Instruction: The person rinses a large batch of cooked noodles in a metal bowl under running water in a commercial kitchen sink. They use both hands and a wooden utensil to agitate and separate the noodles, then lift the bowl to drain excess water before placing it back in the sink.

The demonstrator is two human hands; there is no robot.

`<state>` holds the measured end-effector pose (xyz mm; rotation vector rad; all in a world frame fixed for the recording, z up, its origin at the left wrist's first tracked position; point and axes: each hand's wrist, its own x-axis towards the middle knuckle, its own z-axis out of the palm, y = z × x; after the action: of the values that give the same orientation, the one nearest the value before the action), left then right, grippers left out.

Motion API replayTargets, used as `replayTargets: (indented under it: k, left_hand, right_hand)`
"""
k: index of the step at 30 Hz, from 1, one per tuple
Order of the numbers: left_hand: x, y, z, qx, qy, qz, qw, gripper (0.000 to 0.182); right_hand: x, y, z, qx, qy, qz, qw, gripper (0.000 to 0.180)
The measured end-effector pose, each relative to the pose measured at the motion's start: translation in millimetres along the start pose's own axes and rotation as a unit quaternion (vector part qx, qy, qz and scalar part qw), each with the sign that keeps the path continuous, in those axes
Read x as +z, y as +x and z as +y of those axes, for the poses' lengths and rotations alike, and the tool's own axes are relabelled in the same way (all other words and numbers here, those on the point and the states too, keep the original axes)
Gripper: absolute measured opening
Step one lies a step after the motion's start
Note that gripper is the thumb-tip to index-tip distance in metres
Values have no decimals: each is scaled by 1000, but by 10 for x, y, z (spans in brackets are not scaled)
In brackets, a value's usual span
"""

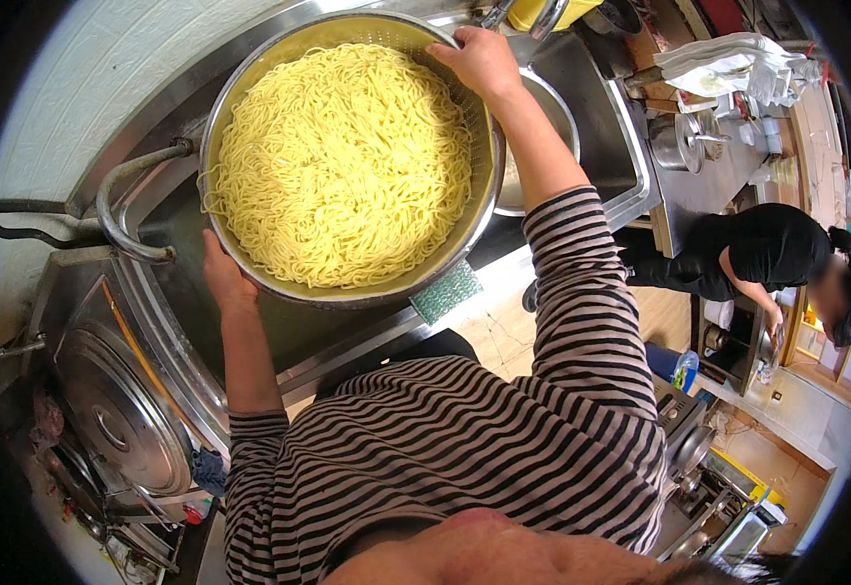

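A large metal colander (482, 219) full of yellow noodles (348, 164) is held over a stainless-steel sink. My left hand (229, 278) grips its lower left side, the fingers partly hidden behind the wall. My right hand (480, 62) holds the upper right rim, with the thumb over the edge. A few noodles hang over the left rim. Right of the colander, partly behind it and my right forearm, a round metal bowl (568, 124) stands in another basin. A green scouring pad (447, 292) lies at the sink's front edge, just below the colander.
A curved metal pipe (107, 212) reaches over the sink at left. A large round metal lid (122, 417) is at lower left. A yellow container (557, 13) stands behind the basins. Lidded pot (674, 142) and plastic bags (732, 62) sit at right. A person in black (776, 245) stands at a far counter.
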<state>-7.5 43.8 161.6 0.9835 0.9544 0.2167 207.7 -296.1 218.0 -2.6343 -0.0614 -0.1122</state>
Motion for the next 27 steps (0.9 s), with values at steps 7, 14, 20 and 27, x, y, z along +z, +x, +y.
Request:
replayTargets:
  k: [7,14,20,27]
  left_hand:
    - [-90,51,-42,69,124,8,990,54]
    - [-894,854,-596,78,265,-44,960,40]
    - [-1576,1123,-982,98,665,170,721,51]
    - [-792,912,-1537,9,785,-111,610,34]
  right_hand:
    - [32,50,34,-12,-7,-31,999,37]
    - [-9,49,2,-20,-10,-30,999,36]
    - [6,61,4,-22,-25,-28,999,37]
    - [-11,57,-48,-6,-48,-31,998,36]
